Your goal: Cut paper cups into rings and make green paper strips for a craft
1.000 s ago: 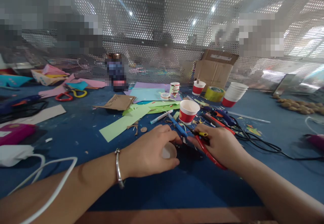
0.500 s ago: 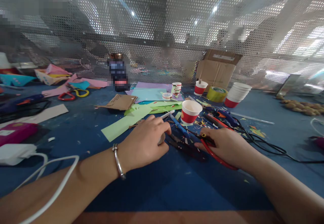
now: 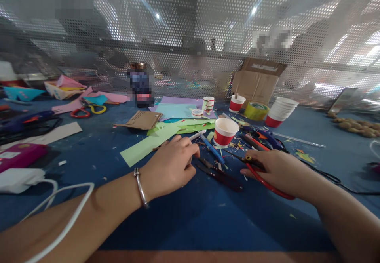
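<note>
Scissors [image 3: 257, 176] in right hand [image 3: 277, 170], fingers curled round 1 red handle [image 3: 274, 190]; likely light, stiff, grip handles. Left hand [image 3: 173, 164] curled, hold unclear.

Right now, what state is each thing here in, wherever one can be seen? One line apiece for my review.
Red-handled scissors: held in the right hand; blade opening unclear
Left hand: curled; grip hidden
Dark tool: lying down
Blue pen: lying down
Near paper cup: upright, open-topped
Rear paper cup: upright
Cup stack: nested together
Light green strip: lying flat
Cardboard box: standing
</note>
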`<state>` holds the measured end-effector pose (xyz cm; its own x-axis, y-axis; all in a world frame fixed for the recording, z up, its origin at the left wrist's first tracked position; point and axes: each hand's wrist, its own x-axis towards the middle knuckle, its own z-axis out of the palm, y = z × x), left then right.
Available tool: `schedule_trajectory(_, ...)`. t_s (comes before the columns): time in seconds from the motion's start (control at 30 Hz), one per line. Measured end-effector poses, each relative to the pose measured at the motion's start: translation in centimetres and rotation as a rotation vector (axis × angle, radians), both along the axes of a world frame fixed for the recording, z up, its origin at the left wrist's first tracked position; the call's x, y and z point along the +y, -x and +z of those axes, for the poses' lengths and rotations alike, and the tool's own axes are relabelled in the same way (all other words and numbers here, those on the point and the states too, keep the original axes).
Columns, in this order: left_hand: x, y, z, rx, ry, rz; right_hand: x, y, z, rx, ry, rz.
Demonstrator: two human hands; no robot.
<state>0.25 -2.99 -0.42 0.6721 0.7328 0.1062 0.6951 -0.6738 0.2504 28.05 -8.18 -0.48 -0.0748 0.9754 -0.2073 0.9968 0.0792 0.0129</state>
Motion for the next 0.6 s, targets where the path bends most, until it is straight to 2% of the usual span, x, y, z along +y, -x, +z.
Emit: schedule_trajectory(0.6,0.5,0.8,-0.1,-0.048,0.051,0.004,-0.8,-1.8,0.3,0.171,-0.077,0.099)
